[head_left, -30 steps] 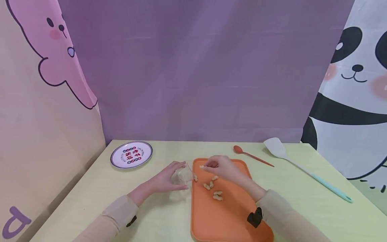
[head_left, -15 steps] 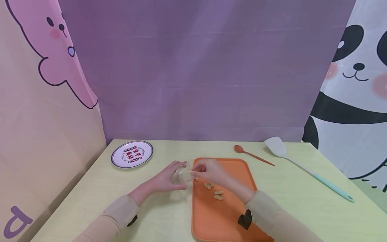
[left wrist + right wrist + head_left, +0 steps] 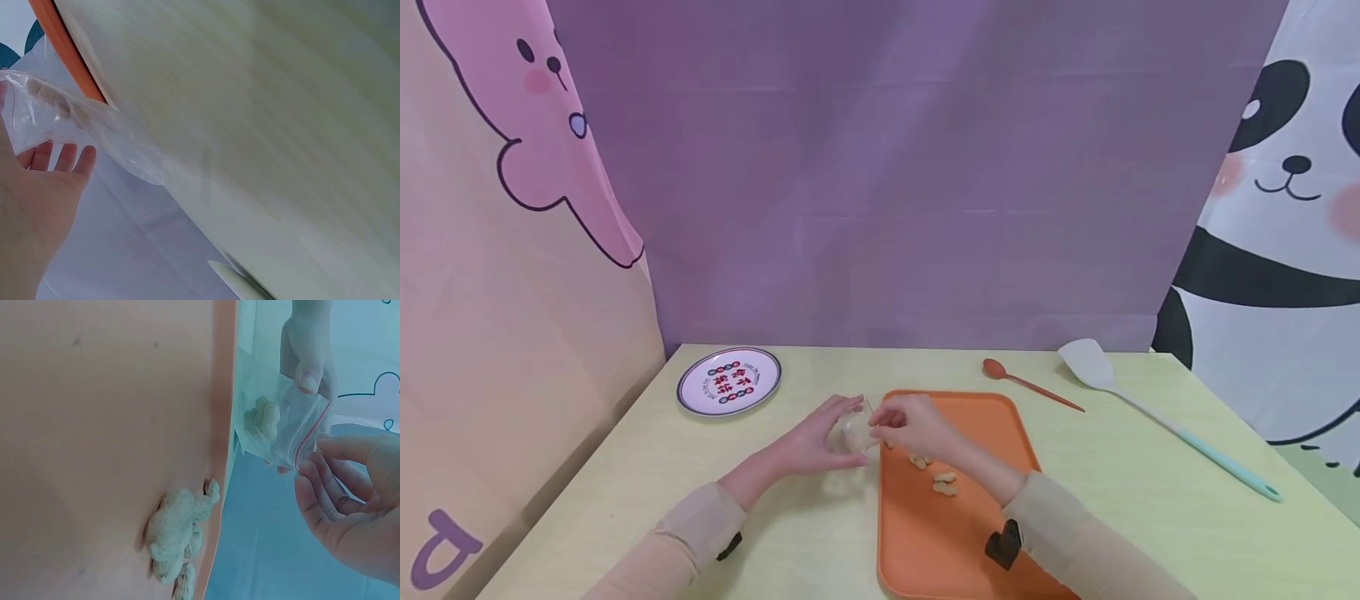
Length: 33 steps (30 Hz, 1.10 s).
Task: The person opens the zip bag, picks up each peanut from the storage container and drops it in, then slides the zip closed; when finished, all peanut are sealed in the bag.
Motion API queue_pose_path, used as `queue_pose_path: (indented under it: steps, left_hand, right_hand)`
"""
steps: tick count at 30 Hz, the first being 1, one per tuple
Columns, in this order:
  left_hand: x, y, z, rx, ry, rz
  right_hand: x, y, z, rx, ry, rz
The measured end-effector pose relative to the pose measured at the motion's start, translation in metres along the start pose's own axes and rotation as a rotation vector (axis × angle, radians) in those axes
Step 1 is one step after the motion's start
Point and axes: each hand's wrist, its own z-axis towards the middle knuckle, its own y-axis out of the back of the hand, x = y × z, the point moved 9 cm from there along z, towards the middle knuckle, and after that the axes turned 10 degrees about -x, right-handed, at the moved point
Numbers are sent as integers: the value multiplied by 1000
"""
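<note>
A clear zip-lock bag with a red line along its mouth is held above the table by my left hand, thumb on one side and fingers on the other. Several unshelled peanuts lie inside the bag, also visible through the plastic in the left wrist view. My right hand has come in from the right, thumb and fingertips pinching the bag's mouth edge. Below it, more peanuts rest on the orange tray, close to its left side.
A white plate with red lettering stands at the back left. Behind the tray lie a red-brown spoon and a white spatula with a mint handle. A purple cloth hangs behind the table.
My right hand has moved left from over the tray to the bag's mouth. The peanut it pinched a second ago no longer shows in its fingers. My left hand stays in place.
</note>
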Motion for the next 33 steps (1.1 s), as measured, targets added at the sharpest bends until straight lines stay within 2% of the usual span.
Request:
queue_pose_path:
  steps: [12,18,25,33]
  left_hand:
    - [-1,2,0,-9,15,-4]
    - [0,1,0,-5,25,-1]
    - [1,-1,0,13,32,3]
    - [-1,-2,-1,19,23,5]
  right_hand:
    - [-5,12,0,-23,-4,94]
    - [-9,30,2,-102,5,32]
    - [-41,53,1,-168,-100,0]
    - [-78,62,-3,-178,-144,-43]
